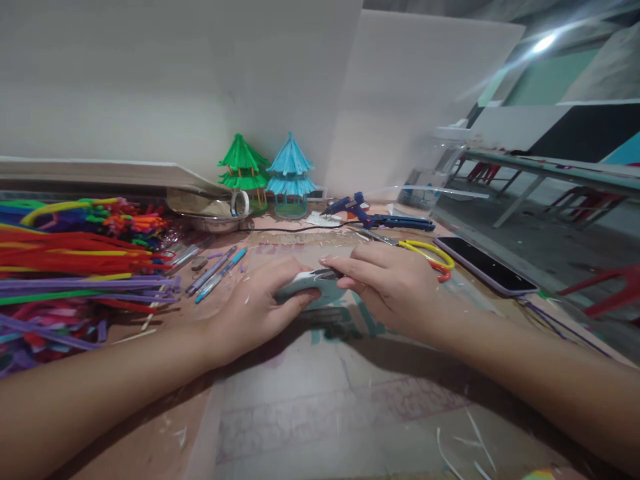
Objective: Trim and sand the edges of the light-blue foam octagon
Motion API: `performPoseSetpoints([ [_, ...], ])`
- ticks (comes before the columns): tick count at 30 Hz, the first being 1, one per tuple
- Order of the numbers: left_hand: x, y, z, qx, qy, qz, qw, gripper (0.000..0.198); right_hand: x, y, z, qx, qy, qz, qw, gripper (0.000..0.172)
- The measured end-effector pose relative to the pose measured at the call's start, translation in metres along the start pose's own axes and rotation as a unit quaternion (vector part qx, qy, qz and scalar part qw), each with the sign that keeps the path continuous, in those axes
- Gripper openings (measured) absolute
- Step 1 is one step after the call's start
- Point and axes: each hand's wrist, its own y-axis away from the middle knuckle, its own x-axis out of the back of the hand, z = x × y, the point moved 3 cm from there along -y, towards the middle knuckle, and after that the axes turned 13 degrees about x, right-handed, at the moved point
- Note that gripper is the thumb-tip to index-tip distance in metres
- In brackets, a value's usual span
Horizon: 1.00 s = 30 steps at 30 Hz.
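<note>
Two bare hands meet above the table, fingertips close together. The left hand is closed on a blue piece, thumb across its near face and forefinger along the upper edge, which shows white. The right hand is pinched shut on a small dark tool, its tip at that white edge; from where I stand it is too small and blurred to say just what it is. So the piece sits between the hands, over a clear sheet with greenish and reddish marks on it. Thin white scraps lie on the sheet near the right forearm, and some of the pinkish table shows to the left. Just beyond the left hand are two pens, and farther left a heap of coloured pipe cleaners. Scissors with yellow and orange handles lie partly behind the right hand, a dark-screened phone to their right. Farther back come a blue glue gun, a metal bowl with a tape roll at its rim, and two tiered towers, one green, one blue. Off to the right, red stools stand around another table.
</note>
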Motion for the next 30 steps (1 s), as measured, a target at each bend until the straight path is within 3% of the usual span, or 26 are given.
performPoseSetpoints([
  [9,0.001,0.0,0.002,0.002,-0.006,-0.007,1.0,0.01,0.0,0.001,0.001,-0.004,-0.016,-0.005,1.0,0.033],
  [17,0.002,-0.002,0.0,0.022,0.009,-0.001,1.0,0.005,0.003,0.003,0.012,-0.091,-0.099,0.014,0.991,0.031],
  [30,0.002,0.001,0.0,0.014,-0.023,-0.015,1.0,0.01,0.002,0.002,0.004,-0.048,-0.085,-0.023,0.995,0.032],
])
